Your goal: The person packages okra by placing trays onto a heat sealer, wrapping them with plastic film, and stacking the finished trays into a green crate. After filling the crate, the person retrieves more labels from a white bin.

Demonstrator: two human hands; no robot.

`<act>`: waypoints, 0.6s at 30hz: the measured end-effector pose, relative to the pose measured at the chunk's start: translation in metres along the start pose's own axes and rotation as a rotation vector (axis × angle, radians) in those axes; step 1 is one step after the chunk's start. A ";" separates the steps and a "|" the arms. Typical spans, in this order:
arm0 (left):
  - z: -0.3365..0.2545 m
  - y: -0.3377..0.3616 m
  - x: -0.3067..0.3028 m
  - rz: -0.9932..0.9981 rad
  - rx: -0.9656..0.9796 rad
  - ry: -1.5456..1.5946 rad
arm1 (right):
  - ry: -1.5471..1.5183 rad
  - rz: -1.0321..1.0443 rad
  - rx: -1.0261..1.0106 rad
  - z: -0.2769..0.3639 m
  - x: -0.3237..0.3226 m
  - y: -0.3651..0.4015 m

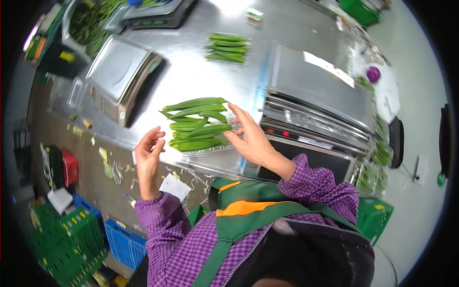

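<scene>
Several long green okra pods (198, 125) lie side by side in a clear plastic tray on the metal table (184, 71); one pod lies slanted across the others. My right hand (246, 136) is at the tray's right end, fingers apart, its fingertips beside or touching the pod ends. To the left of the tray, my left hand (150, 150) hovers with its fingers curled but apart and nothing visible between them. Farther back on the table sits a second tray of green pods (227, 48), lined up in a neat row.
A weighing scale (119, 69) stands at the left, with another scale (160, 14) behind it. On the right is a metal wrapping machine (320, 95). Leafy greens (95, 28) fill a container at the back left. Green crates (79, 234) and a blue crate (124, 244) are below left.
</scene>
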State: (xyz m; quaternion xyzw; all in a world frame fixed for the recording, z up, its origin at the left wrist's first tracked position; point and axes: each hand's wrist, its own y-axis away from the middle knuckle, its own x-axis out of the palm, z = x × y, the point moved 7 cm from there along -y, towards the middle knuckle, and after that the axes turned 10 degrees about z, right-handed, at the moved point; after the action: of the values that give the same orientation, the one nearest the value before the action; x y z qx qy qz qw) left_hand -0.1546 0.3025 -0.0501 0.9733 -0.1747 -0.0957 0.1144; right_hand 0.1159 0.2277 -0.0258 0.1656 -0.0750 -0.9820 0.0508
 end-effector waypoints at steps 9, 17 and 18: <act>-0.100 -0.081 0.252 0.482 0.240 0.059 | 0.175 -0.621 -0.079 -0.035 -0.226 0.111; -0.098 -0.117 0.399 0.679 0.143 -0.164 | 0.160 -0.686 0.136 -0.117 -0.319 0.153; -0.093 -0.116 0.400 0.687 0.127 -0.121 | 0.083 -0.678 0.160 -0.127 -0.318 0.157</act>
State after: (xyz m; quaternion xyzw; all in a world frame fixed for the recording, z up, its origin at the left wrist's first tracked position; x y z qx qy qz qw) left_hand 0.2716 0.2813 -0.0491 0.8554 -0.5040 -0.0981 0.0684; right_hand 0.4691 0.0966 -0.0175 0.2243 -0.0905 -0.9265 -0.2882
